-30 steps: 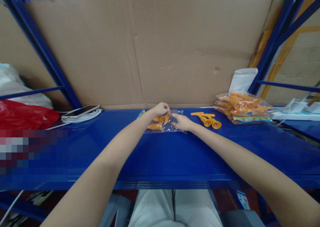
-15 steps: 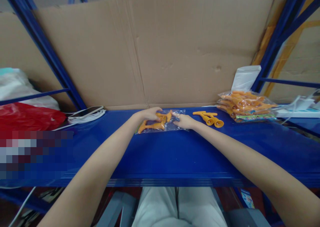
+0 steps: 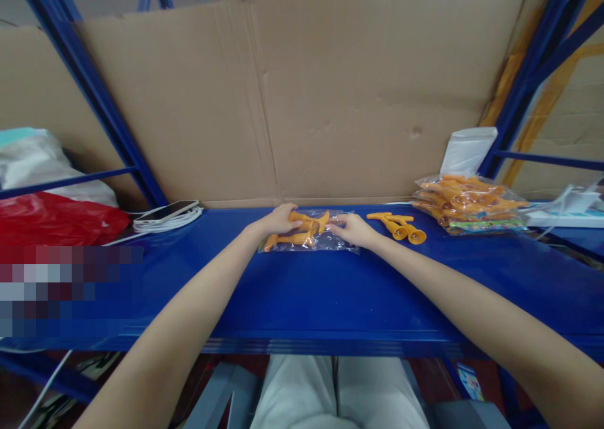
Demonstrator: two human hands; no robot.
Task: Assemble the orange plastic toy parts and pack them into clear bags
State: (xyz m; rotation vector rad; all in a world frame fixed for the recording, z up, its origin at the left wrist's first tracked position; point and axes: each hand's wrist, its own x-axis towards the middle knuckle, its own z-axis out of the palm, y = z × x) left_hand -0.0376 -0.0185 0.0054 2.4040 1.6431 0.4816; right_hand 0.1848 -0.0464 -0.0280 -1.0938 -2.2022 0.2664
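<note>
A clear plastic bag lies flat on the blue shelf with several orange plastic pieces in it. From the bag's left side, my left hand curls its fingers over the bag and the pieces. My right hand is at the bag's right part, fingers bent together against the film near the end of an orange piece; exactly what they pinch is hard to make out. Just right of that hand, loose orange pieces with funnel-shaped ends lie side by side on the shelf.
A filled bag of orange pieces lies at the back right, before a white packet and a power strip. At left are a phone on coiled white cable and a red bag. Cardboard walls the back.
My right hand has shifted a little, its fingers now reaching to the orange piece's end. The pieces in the bag have turned slightly. The whole view has drifted slightly.
</note>
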